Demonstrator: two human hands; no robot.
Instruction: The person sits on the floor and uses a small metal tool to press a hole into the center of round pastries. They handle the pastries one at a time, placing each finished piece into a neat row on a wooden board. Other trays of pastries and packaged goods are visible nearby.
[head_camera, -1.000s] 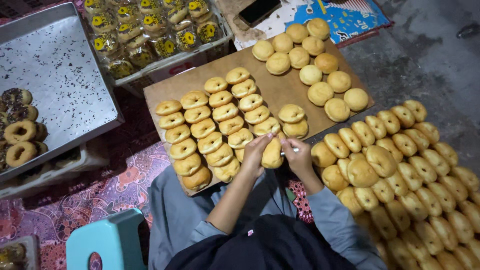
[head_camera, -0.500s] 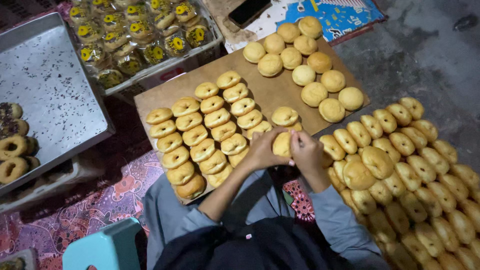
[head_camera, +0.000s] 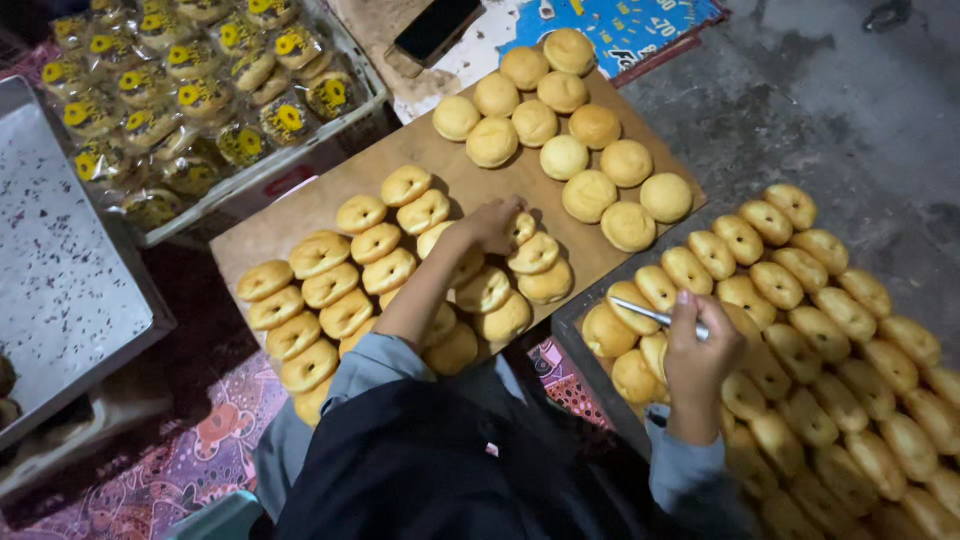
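Nearest, the person's dark lap fills the bottom middle, with grey sleeves running out to both sides. Low on the right, the right hand is curled shut around a thin silver metal tool, whose free end points left over the near left corner of a dark tray packed with rows of golden-brown round buns. That hand hovers just above the buns at the tray's near left end; whether it touches them cannot be told.

Further out, the left arm stretches up the middle to a bare brown wooden board. The left hand lies palm down with fingers loosely bent, resting on a small golden bun at the far end of the filled rows, near the board's centre. The grip itself is hidden beneath the fingers. Ring-dented golden buns stand in touching rows along the board's left half, down to its near edge. On the board's far right corner sits a cluster of paler smooth round buns, apart from the rows.

Left of the board lies a speckled grey metal tray. Beyond the board's far left edge is a crate of clear-wrapped buns with yellow labels, and at the far edge a black phone lies on paper.
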